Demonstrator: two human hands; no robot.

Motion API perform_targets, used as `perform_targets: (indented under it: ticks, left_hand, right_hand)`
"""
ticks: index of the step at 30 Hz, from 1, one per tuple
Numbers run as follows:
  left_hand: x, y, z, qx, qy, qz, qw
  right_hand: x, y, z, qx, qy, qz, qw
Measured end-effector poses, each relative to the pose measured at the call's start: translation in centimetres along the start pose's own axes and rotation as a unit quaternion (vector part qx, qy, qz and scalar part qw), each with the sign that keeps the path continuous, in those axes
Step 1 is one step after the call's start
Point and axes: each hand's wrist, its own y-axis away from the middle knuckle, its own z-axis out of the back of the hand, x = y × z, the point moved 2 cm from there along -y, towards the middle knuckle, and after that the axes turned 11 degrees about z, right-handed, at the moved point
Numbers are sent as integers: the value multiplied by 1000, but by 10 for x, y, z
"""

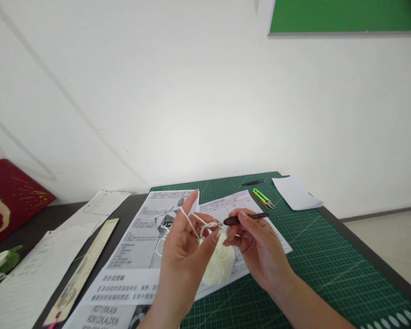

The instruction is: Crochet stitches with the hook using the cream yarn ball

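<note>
Between finger and thumb, my left hand (pixel 187 246) pinches a small strip of white crochet work (pixel 210 226). White yarn (pixel 191 220) runs over its raised index finger. My right hand (pixel 256 242) grips a crochet hook (pixel 246 219) by its dark brown handle. The hook's metal tip meets the crochet work, though the exact stitch is too small to make out. Below the hands a ball of cream-white yarn (pixel 219 265) rests on the printed papers, partly hidden by my left hand.
A large pattern sheet (pixel 123 278) and a lined form (pixel 277 244) lie on the green cutting mat (pixel 315 256). Green thread snips (pixel 263 197), dark tweezers (pixel 254 182) and white paper (pixel 296 194) are farther back. At left are a bookmark-like strip (pixel 84 269), handwritten sheets (pixel 44 269) and a red bag (pixel 15 201).
</note>
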Motion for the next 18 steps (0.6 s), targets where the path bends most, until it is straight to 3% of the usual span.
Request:
perform_targets:
  ticks: [9, 18]
  left_hand:
    - [-4, -5, 7, -12, -43, -24, 999]
    - [1, -5, 3, 13, 36, 55, 998]
  right_hand:
    - [1, -2, 1, -28, 25, 6, 999]
    - [-2, 5, 1, 11, 107, 68, 992]
